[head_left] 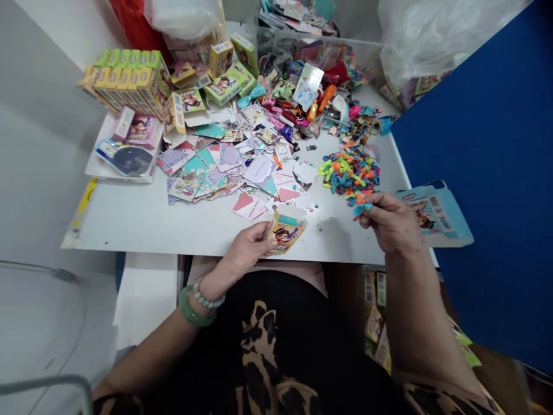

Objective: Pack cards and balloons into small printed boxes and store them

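Note:
Near the table's front edge, my left hand [254, 242] grips a small yellow cardboard box [285, 233] printed with a cartoon girl. The box's top flap stands open. To the right, my right hand [389, 222] pinches a few small blue and orange pieces [362, 207] between thumb and fingers; their exact kind is too small to tell. Just beyond those fingers lies a pile of similar bright pieces [349, 173] in yellow, blue, orange and green. Loose printed cards [259, 170] spread over the table beyond my left hand.
Stacked yellow and green boxes [129, 83] stand at the back left, behind a white tray [144, 173]. Mixed small toys [302, 106] heap up before a clear bin [363, 55]. A flattened blue box [444, 216] juts past the right edge, near a blue panel [488, 132].

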{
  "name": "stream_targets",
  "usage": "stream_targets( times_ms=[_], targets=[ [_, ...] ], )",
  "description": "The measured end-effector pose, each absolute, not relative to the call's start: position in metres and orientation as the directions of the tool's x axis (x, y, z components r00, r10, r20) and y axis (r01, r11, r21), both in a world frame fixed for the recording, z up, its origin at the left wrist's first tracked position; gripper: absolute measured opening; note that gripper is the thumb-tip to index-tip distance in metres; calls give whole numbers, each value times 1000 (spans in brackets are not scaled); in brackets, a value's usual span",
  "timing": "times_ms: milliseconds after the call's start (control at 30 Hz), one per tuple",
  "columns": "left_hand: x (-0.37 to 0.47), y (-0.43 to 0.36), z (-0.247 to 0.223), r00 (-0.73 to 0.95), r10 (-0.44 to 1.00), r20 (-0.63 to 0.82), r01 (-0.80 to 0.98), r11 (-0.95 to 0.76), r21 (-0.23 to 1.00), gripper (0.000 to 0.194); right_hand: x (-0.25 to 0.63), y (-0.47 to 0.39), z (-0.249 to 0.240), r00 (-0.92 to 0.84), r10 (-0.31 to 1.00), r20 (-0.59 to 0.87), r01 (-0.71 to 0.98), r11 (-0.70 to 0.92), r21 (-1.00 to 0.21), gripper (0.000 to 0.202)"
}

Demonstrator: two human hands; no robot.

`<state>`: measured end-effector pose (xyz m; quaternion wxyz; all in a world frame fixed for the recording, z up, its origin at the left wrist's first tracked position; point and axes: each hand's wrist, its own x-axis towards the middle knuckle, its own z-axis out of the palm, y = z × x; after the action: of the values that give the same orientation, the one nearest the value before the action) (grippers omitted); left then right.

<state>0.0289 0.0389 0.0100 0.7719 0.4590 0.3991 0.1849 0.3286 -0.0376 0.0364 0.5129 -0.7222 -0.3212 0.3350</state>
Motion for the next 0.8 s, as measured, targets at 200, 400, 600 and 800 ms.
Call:
stream_targets(
  times_ms=[200, 400, 600, 800],
  targets=[
    [33, 35, 13, 611, 676, -412, 106, 446, 889, 45, 248, -11, 74, 102, 989, 108, 622, 21, -782, 13],
    [28, 34, 10, 599, 692, -403, 60, 463, 884, 47, 228, -4, 77, -286, 958, 13, 901, 274, -336, 33],
    [24, 38, 5, 602, 720, -345, -62, 473, 879, 43, 228, -6, 75, -216, 956, 199, 887, 278, -370, 37],
    [19, 38, 6, 555, 769, -317, -125, 454, 882, 47, 204, -4, 70, -224, 938, 264, 900, 303, -315, 40]
  ],
)
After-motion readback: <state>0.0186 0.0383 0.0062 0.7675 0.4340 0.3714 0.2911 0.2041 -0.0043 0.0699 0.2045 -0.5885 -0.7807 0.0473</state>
